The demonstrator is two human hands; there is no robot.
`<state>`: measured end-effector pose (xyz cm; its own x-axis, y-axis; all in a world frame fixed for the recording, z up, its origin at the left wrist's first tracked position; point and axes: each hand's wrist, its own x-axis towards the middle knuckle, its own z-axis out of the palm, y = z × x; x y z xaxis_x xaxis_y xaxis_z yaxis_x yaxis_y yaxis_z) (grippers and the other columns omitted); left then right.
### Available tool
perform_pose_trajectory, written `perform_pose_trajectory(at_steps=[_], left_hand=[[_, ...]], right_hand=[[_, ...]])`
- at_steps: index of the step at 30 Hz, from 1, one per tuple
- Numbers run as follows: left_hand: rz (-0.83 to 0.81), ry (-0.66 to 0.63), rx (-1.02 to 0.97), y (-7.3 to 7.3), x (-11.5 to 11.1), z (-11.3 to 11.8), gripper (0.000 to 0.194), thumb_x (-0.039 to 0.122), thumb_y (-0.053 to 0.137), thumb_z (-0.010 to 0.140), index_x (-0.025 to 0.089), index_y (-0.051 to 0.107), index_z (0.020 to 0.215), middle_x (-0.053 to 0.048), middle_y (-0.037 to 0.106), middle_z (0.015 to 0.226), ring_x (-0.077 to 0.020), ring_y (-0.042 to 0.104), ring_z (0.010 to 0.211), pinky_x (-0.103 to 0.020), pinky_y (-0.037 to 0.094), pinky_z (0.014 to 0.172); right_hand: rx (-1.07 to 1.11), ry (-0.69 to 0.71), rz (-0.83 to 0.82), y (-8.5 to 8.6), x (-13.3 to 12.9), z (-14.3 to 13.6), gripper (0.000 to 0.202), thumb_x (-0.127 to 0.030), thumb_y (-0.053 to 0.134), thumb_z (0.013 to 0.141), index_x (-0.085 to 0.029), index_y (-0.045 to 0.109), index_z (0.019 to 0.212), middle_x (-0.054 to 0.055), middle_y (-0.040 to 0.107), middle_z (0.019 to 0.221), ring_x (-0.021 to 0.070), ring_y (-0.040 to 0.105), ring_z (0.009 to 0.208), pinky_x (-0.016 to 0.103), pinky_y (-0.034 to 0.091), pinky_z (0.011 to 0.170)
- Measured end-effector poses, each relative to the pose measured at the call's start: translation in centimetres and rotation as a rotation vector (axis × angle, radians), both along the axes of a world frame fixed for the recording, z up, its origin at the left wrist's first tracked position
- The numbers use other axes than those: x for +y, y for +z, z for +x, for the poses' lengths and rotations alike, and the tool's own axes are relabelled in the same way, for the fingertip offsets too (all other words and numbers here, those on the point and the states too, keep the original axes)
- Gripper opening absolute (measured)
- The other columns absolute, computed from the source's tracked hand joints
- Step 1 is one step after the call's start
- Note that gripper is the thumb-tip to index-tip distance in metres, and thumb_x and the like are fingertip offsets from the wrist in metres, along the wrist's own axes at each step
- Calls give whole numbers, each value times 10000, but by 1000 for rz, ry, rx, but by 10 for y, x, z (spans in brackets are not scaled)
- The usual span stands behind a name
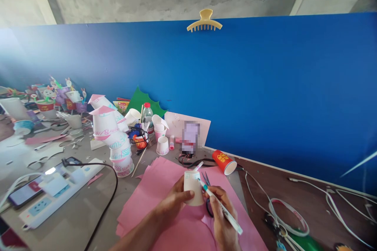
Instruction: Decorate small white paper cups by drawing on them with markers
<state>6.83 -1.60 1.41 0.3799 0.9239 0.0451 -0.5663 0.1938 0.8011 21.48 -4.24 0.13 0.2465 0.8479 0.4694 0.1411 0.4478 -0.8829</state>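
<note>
A blue partition [265,86] stands behind the grey tabletop [103,227]. On the tabletop lie pink sheets [156,192], fanned unevenly. A leaning stack of decorated cups [121,151] stands to their left. The left hand [173,204] is closed around the white cup [192,194], which is held above the sheets. The right hand [225,223] is closed in a pen grip on a marker [228,215], its tip at the cup's upper right side. Whether the tip touches cannot be confirmed. A red cup [220,160] lies on its side beyond; scissors [206,179] lie beside the white cup. Blue-green marks [191,176] show near its top.

Assessment: the wall appears thin, so light tip pressure and a firm but non-crushing hold are advised. Turning the cup under a steady marker should keep lines even; fingers should avoid fresh ink.
</note>
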Motion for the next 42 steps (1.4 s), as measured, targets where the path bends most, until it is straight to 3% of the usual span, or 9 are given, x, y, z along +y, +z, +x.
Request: perform_pose_trajectory(at_steps=[8,19,27,36,42], left_hand=[[20,-17,6,-1,0,-2,472,290,784,684,149,634,1108,-109,702,980,-270,642,949,-314,436,762],[3,-31,6,0,-1,-1,472,269,783,676,149,628,1106,-103,703,960,-266,646,917,-317,439,757],[2,-16,19,-2,0,-2,509,282,800,662,151,630,1123,-118,702,1004,-270,641,944,-325,443,778],[-6,-31,6,0,-1,-2,520,297,812,654,155,628,1119,-113,709,991,-269,650,927,-325,444,767],[-6,-19,-11,1,-1,-1,524,295,815,644,149,640,1116,-99,701,960,-236,631,881,-307,445,754]], right_hand=[[88,-19,-133,-6,2,0,297,-495,578,884,-214,675,881,46,695,758,190,657,687,282,540,618],[-11,62,26,1,-1,1,234,-408,553,924,-219,690,916,44,682,781,184,654,700,259,543,612],[97,-13,-85,-2,2,0,273,-473,590,887,-217,686,875,41,699,753,185,669,687,269,551,618],[53,53,-45,-3,1,3,241,-438,584,903,-221,688,917,43,691,800,187,667,720,271,551,632],[102,-3,-92,-6,1,1,284,-484,569,901,-221,678,908,45,700,796,196,658,736,304,541,667]])
